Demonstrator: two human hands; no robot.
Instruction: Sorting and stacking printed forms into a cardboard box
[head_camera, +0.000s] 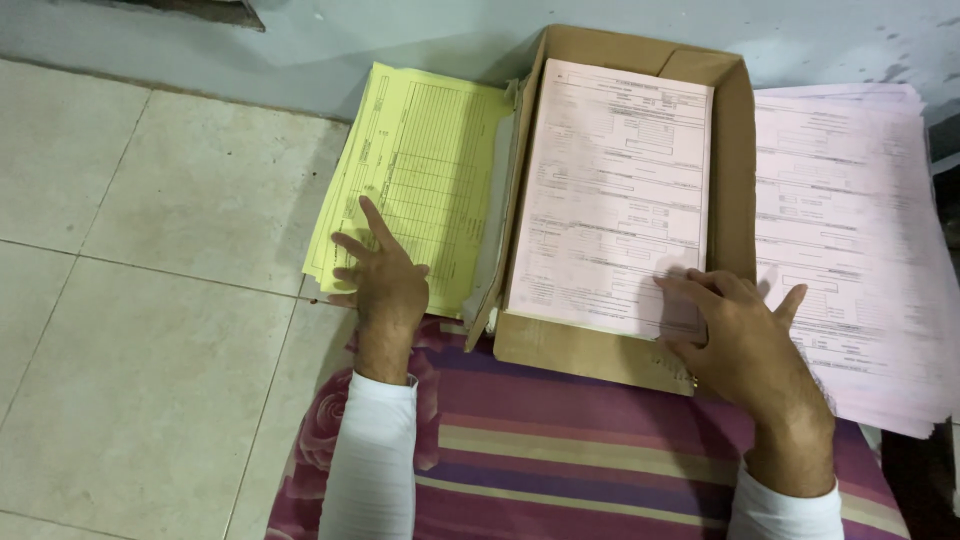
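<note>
Paper filled most of the view. The left hand (385, 283) lay flat on the near corner of a stack of yellow forms (420, 180), its fingers (372, 222) spread wide and gripping nothing. That yellow stack sat on the tiled floor (150, 300), just beside the left wall of a cardboard box (735, 170). Inside the box lay a pile of pink forms (610, 190) (printed with lines and boxes, too blurred to make out). The right hand (740, 335) rested over the box's near right corner, its fingers touching the lower edge of the top pink sheet; whether they pinched it or merely pressed on it could not be told. To the right of the box, a second, looser heap of pink sheets (850, 230) spread out, fanning at its near edge. Both arms wore white sleeves (375, 450), and a striped, flowered cloth (570, 450) lay beneath them, touching the box's front.
</note>
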